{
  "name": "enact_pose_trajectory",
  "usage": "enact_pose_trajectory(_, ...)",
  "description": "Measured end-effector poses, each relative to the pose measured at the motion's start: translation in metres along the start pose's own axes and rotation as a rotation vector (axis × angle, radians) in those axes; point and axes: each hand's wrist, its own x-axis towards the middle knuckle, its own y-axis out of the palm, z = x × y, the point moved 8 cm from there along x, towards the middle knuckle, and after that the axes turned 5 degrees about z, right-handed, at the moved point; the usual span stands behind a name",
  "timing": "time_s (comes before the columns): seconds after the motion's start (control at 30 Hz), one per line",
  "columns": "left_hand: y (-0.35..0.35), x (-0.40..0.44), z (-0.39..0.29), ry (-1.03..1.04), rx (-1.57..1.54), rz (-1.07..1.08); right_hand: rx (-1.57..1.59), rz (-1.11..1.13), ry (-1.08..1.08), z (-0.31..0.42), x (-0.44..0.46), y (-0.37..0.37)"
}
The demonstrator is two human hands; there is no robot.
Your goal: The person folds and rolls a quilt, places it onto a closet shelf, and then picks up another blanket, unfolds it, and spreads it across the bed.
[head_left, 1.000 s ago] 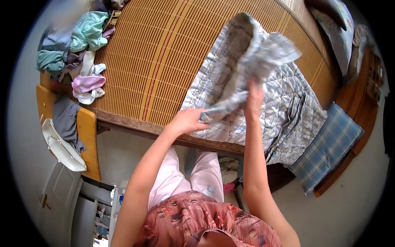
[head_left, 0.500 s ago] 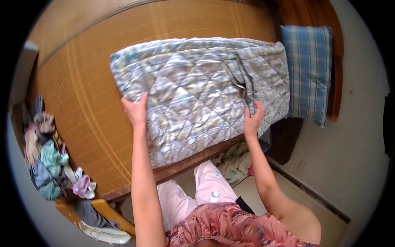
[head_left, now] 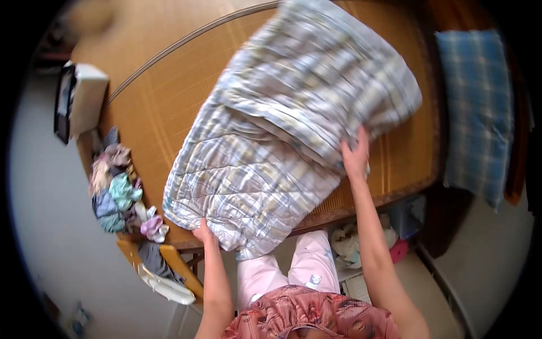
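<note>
My left hand [head_left: 206, 233] is pinching the near edge of the quilt [head_left: 259, 186]. My right hand [head_left: 355, 158], thumb and fingers spread, is touching its right side.

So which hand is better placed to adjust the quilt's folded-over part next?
Probably the right hand: it is right at that part's edge, near the pillow side of the quilt. The left hand is at the quilt's opposite, near corner, away from the fold.
</note>
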Motion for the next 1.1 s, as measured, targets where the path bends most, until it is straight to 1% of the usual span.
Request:
enact_pose_trajectory(0.03,-0.016,0.012,0.035,-0.183,-0.183,0.069,0.065,0.147,-0.220,0.063,0.012,0.026)
enact_pose_trajectory(0.07,-0.027,0.007,0.051,-0.324,-0.237,0.011,0.131,0.281,-0.441,0.127,0.019,0.044)
enact_pose_trajectory(0.1,-0.032,0.011,0.049,-0.428,-0.269,0.001,0.136,0.360,-0.581,0.187,0.018,0.083)
enact_pose_trajectory(0.13,-0.027,0.005,0.061,-0.514,-0.352,0.024,0.154,0.431,-0.710,0.217,0.017,0.095)
enact_pose_trajectory(0.2,-0.005,0.002,0.085,-0.657,-0.582,0.244,0.205,0.318,-0.634,0.254,0.024,0.091)
enact_pose_trajectory(0.23,0.013,-0.011,0.084,-0.651,-0.692,0.400,0.234,0.231,-0.595,0.262,0.024,0.086)
enact_pose_trajectory(0.27,0.027,-0.031,0.079,-0.654,-0.668,0.280,0.204,0.263,-0.512,0.248,0.024,0.097)
enact_pose_trajectory(0.3,0.038,-0.044,0.085,-0.579,-0.620,0.291,0.165,0.292,-0.433,0.226,0.017,0.107)
enact_pose_trajectory(0.33,0.052,-0.074,0.065,-0.555,-0.598,0.263,0.110,0.328,-0.358,0.211,0.010,0.124)
enact_pose_trajectory(0.37,0.058,-0.097,0.064,-0.564,-0.497,0.281,0.032,0.351,-0.259,0.185,-0.008,0.140)
enact_pose_trajectory(0.4,0.066,-0.123,0.061,-0.564,-0.497,0.368,-0.045,0.367,-0.153,0.152,-0.032,0.152)
enact_pose_trajectory(0.43,0.072,-0.145,0.056,-0.621,-0.473,0.446,-0.059,0.396,-0.136,0.131,-0.051,0.160)
enact_pose_trajectory(0.47,0.073,-0.164,0.049,-0.667,-0.443,0.467,-0.070,0.424,-0.116,0.114,-0.068,0.161)
enact_pose_trajectory(0.53,0.075,-0.182,0.060,-0.724,-0.453,0.650,-0.141,0.405,0.076,0.085,-0.090,0.147)
enact_pose_trajectory(0.57,0.078,-0.194,0.046,-0.829,-0.280,0.930,-0.241,0.416,0.073,0.098,-0.083,0.145)
enact_pose_trajectory(0.6,0.068,-0.199,0.037,-0.879,-0.073,1.219,-0.304,0.405,0.073,0.093,-0.087,0.140)
enact_pose_trajectory(0.63,0.070,-0.197,0.040,-0.592,0.293,1.583,-0.359,0.387,0.078,0.088,-0.091,0.135)
enact_pose_trajectory(0.67,0.070,-0.188,-0.018,-0.239,0.549,1.740,-0.477,0.302,-0.086,0.114,-0.091,0.132)
enact_pose_trajectory(0.7,0.080,-0.159,-0.045,0.054,0.514,1.581,-0.589,0.220,-0.252,0.152,-0.093,0.133)
enact_pose_trajectory(0.73,0.093,-0.122,-0.081,0.200,0.497,1.337,-0.695,0.132,-0.421,0.188,-0.095,0.137)
enact_pose_trajectory(0.77,0.102,-0.085,-0.120,0.188,0.394,1.107,-0.599,0.130,-0.582,0.215,-0.095,0.148)
enact_pose_trajectory(0.8,0.104,-0.057,-0.182,0.370,0.356,0.904,-0.518,0.237,-0.614,0.232,-0.087,0.164)
enact_pose_trajectory(0.83,0.108,-0.026,-0.219,0.642,0.433,0.639,-0.436,0.339,-0.641,0.246,-0.079,0.179)
enact_pose_trajectory(0.87,0.113,-0.003,-0.260,0.948,0.395,0.378,-0.355,0.441,-0.665,0.258,-0.073,0.193)
enact_pose_trajectory(0.9,0.116,0.013,-0.295,1.082,0.398,0.262,-0.324,0.576,-0.572,0.259,-0.061,0.211)
enact_pose_trajectory(0.93,0.125,0.033,-0.309,1.053,0.454,0.173,-0.292,0.709,-0.477,0.257,-0.053,0.229)
enact_pose_trajectory(0.97,0.131,0.054,-0.316,1.119,0.500,0.063,-0.347,0.719,-0.458,0.259,-0.047,0.240)
enact_pose_trajectory(1.0,0.139,0.071,-0.322,1.091,0.653,0.034,-0.406,0.746,-0.488,0.256,-0.042,0.250)
enact_pose_trajectory(1.07,0.153,0.094,-0.320,1.223,0.889,-0.016,-0.439,0.786,-0.498,0.235,-0.034,0.267)
enact_pose_trajectory(1.1,0.156,0.113,-0.322,1.281,0.841,0.078,-0.446,0.781,-0.481,0.226,-0.030,0.272)
